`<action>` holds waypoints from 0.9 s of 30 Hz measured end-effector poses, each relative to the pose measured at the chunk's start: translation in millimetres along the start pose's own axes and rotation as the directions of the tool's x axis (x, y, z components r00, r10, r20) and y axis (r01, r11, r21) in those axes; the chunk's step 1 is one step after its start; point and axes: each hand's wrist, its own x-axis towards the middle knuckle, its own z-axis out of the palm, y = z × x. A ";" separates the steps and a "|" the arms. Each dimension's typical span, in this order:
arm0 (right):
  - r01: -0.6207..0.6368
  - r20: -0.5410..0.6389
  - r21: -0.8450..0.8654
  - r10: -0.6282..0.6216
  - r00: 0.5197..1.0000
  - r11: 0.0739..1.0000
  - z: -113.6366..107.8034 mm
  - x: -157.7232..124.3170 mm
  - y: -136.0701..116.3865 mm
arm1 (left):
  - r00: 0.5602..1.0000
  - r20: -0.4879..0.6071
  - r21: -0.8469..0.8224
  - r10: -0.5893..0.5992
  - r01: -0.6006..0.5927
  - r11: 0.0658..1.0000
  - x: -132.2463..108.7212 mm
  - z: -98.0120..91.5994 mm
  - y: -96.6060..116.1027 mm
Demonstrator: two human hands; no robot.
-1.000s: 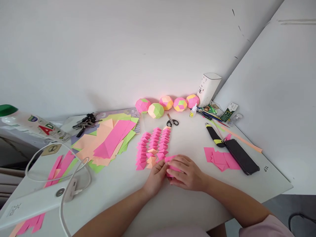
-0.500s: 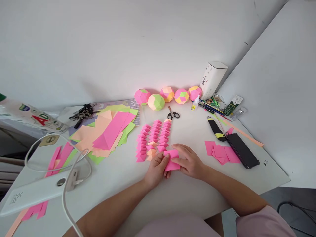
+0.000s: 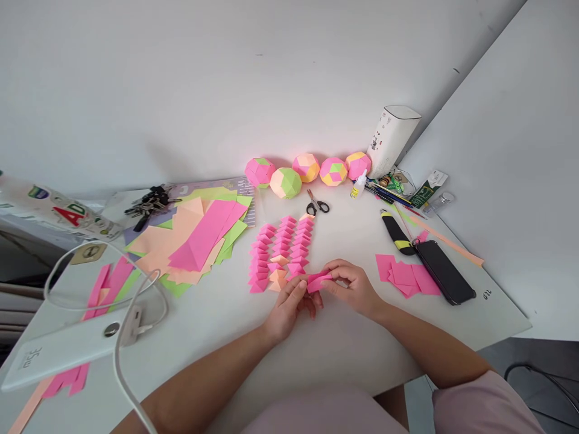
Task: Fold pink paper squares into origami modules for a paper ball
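Note:
Between my two hands is a pink sheet of paper (image 3: 319, 281), bent over so that it looks narrow. My left hand (image 3: 292, 301) pinches its left end with the thumb on top. My right hand (image 3: 350, 286) grips the right end between thumb and fingers. Just beyond my hands stand rows of small folded paper pieces (image 3: 260, 259), mostly pink with a few peach ones. To the right of my right hand lies a loose pile of pink paper squares (image 3: 402, 278).
Faceted paper balls (image 3: 286, 183) line the wall, with scissors (image 3: 317, 207) and a glue bottle (image 3: 359, 184) near them. Coloured sheets (image 3: 194, 235), keys (image 3: 151, 205) and a white power bank (image 3: 63, 349) with its cable lie left. A cutter (image 3: 398, 234) and phone (image 3: 444, 271) lie right.
The pink paper was lying flat as a square in my hands; now it is bent over and seen narrow. My right hand has shifted to its right end.

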 end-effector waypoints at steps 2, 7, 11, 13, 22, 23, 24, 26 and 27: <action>-0.039 0.001 0.051 0.039 0.999 0.998 0.0 0.2 -1.2 | 1.000 0.005 0.071 -0.007 0.006 0.997 -1.0 1.4 0.2; -0.070 0.021 0.084 0.068 0.997 0.994 0.4 -0.1 -1.6 | 0.999 -0.023 0.167 -0.028 0.031 0.985 -0.7 5.8 1.8; -0.070 0.017 0.069 0.069 0.997 0.995 -0.5 0.2 0.1 | 1.000 -0.023 0.137 -0.014 0.017 0.990 -0.1 4.6 1.9; -0.059 0.017 0.074 0.058 0.998 0.995 -0.8 0.7 0.4 | 1.000 -0.022 0.092 -0.006 0.008 0.996 -0.4 2.5 1.0; 0.085 0.060 0.027 -0.087 0.994 0.996 -2.3 1.0 1.0 | 0.997 -0.079 -0.005 -0.019 0.018 1.000 0.2 1.2 1.4; 0.071 0.066 0.034 -0.074 0.995 0.997 -2.9 1.1 0.1 | 0.995 -0.094 0.013 -0.019 0.021 1.000 0.7 1.9 1.5; 0.047 0.072 0.040 -0.049 0.996 0.998 -3.6 1.2 -1.0 | 0.994 -0.109 0.026 -0.015 0.018 1.000 1.2 2.5 1.4; -0.024 0.088 0.041 0.020 0.996 0.999 -4.8 1.5 -3.1 | 0.991 -0.132 0.033 -0.004 0.008 0.999 2.0 3.5 0.5; -0.061 0.096 0.038 0.057 0.994 0.997 -5.0 1.5 -3.6 | 0.990 -0.140 0.032 0.001 0.004 0.999 2.3 3.9 -0.1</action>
